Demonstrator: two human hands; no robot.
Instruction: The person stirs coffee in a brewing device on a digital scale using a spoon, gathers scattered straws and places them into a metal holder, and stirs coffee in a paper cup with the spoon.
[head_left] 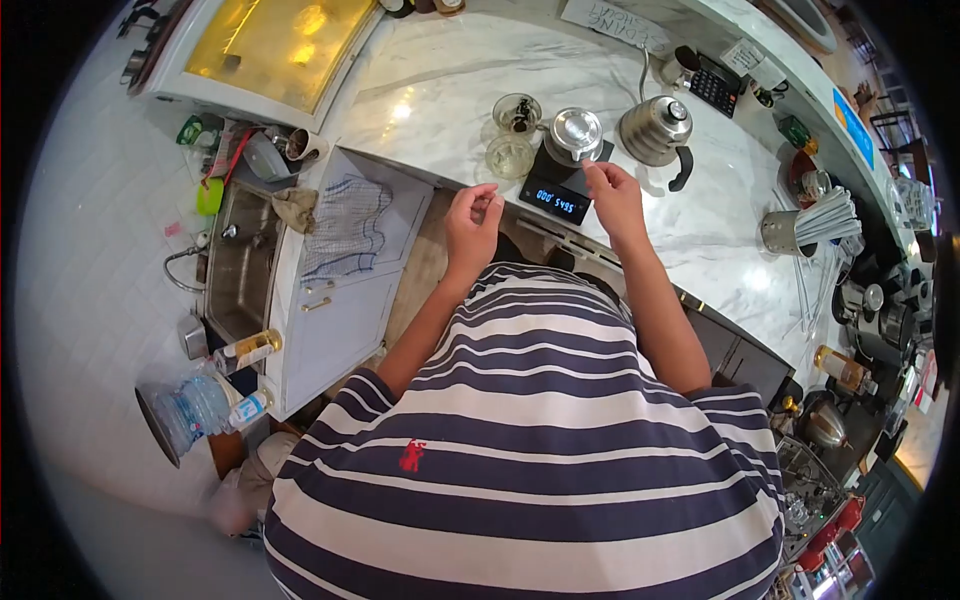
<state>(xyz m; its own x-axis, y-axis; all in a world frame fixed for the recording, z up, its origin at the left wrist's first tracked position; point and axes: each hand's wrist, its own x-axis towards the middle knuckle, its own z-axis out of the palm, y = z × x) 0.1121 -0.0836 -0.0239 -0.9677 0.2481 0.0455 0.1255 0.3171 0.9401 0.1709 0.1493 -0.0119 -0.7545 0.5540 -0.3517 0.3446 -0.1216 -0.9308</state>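
Observation:
A glass pot with a round silver lid [577, 130] stands on a black digital scale [556, 200] with lit blue digits. My right hand [615, 203] is closed in a pinch at the pot's near right edge; whatever lies between the fingertips is hidden. Over the counter's front edge, left of the scale, hovers my left hand [472, 228], fingers loosely bent and apart from the thumb, holding nothing. Beside the pot sit a clear glass [510, 157] and a glass with dark contents [517, 113]. A steel gooseneck kettle [655, 131] is on the right.
Farther right are a metal cup of wrapped straws [790, 232] and a black calculator [714, 86]. A handwritten sign [610, 22] lies at the back. At left are a steel sink [243, 260], a checked cloth [346, 228] and bottles [247, 348].

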